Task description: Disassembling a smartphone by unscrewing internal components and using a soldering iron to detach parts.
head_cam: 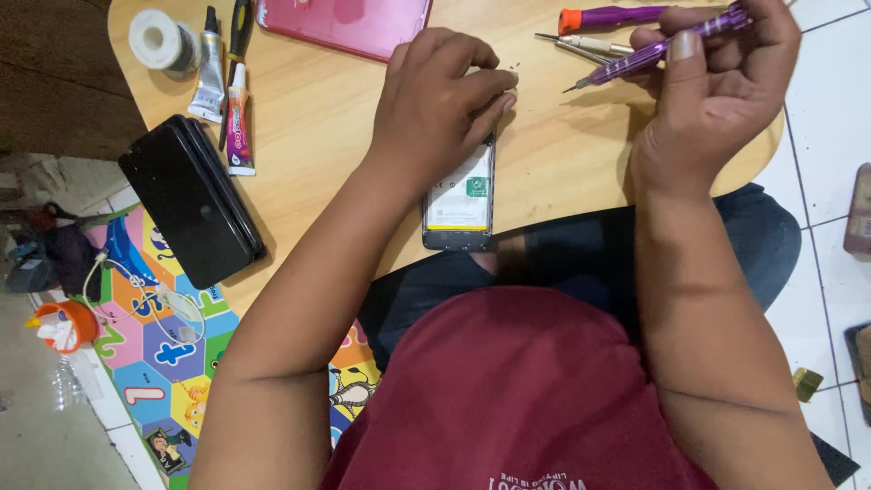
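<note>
An opened phone (460,200) lies back-side up on the wooden table (318,118), its white battery showing. My left hand (440,95) rests over the phone's upper end, with the fingertips pinched together at the table surface beside some tiny specks. Whether it holds one of them, I cannot tell. My right hand (721,82) hovers to the right above the table and grips a thin purple screwdriver (653,53), tip pointing left and down towards the table.
A second purple screwdriver with an orange cap (610,15) and metal tweezers (581,45) lie near the right hand. A pink phone cover (349,23) lies at the top. At left are a black case (190,200), glue tubes (238,122) and a tape roll (159,38).
</note>
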